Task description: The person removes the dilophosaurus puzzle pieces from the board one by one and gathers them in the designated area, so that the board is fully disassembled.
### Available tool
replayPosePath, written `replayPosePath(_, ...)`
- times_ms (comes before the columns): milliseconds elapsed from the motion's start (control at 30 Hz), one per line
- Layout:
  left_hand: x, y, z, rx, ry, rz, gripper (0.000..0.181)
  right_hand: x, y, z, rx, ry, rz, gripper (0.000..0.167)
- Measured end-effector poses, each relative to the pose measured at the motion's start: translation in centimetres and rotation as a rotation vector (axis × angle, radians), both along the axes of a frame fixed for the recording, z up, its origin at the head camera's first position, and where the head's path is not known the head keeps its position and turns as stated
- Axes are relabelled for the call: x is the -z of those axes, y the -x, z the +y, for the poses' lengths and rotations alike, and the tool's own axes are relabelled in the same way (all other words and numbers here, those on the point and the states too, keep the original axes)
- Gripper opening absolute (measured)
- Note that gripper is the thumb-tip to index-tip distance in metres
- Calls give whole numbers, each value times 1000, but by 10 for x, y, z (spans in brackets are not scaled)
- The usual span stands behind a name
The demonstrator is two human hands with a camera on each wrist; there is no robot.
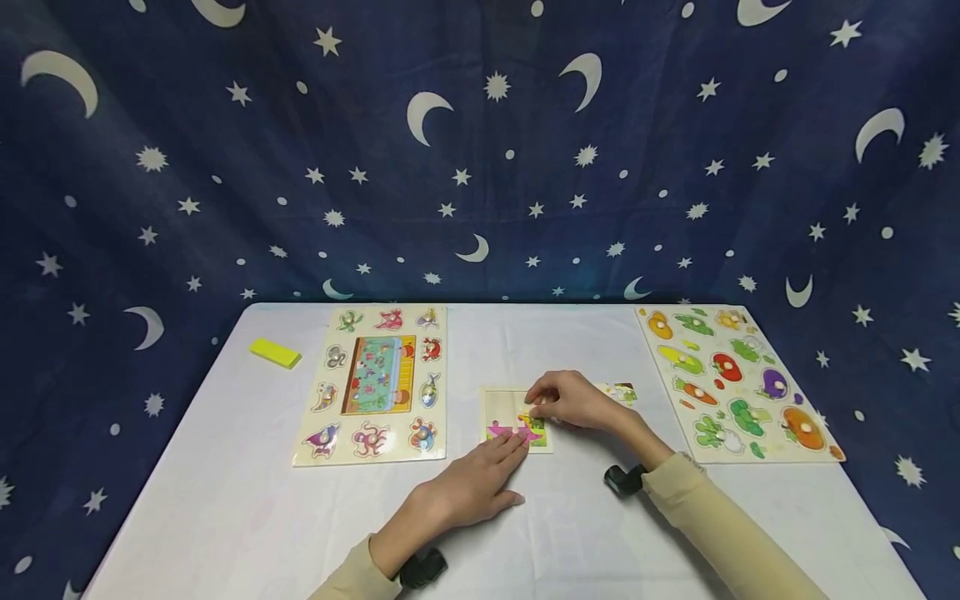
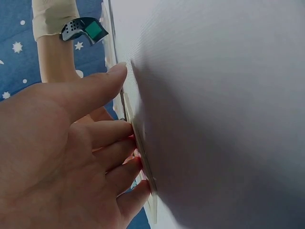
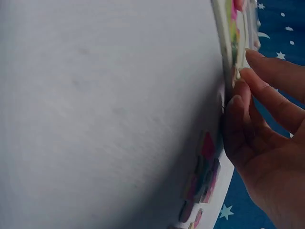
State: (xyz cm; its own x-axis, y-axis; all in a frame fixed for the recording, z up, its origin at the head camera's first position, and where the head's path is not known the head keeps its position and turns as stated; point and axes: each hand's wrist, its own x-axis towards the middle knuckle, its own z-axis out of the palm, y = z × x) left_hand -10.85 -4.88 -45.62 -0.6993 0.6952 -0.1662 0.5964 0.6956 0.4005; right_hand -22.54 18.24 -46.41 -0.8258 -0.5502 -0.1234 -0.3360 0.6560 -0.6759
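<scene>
Head view: on the white worktop (image 1: pixel 210 475), the left hand (image 1: pixel 474 485), fingers extended, rests on magenta jigsaw pieces (image 1: pixel 532 434) inside the small, square, pale wooden tray (image 1: pixel 503 406). The right hand (image 1: pixel 573 400) bends over its right side; whether it's pinching anything, I can't tell. Left wrist: thumb spread from the fingers. Right wrist: fingertips bunched at the tray, loose multicoloured pieces (image 3: pixel 206 147) nearby.

Pale square puzzle frame (image 1: pixel 503 405) lying flat, partly filled, pink pieces (image 1: pixel 498 430) inside, loose pieces (image 1: pixel 619 390) right of the frame
</scene>
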Motion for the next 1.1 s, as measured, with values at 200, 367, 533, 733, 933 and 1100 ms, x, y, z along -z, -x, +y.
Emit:
replayPosePath(200, -1, 0, 1, 3, 16, 17, 71, 3, -1, -1, -26, -2, 34, 8)
replayPosePath(367, 0, 0, 1, 4, 18, 22, 71, 4, -1, -2, -24, -6, 32, 11)
replayPosePath(533, 3, 1, 1, 11, 16, 34, 71, 3, -2, -3, -16, 9, 4, 14)
replayPosePath(733, 3, 1, 1, 10, 14, 33, 71, 2, -2, -3, -25, 54, -52, 12)
replayPosePath(933, 1, 0, 1, 6, 10, 30, 70, 2, -3, 1, -22, 86, -83, 9)
replayPosePath(1100, 0, 0, 1, 0, 12, 24, 70, 0, -4, 7, 21, 124, -106, 9)
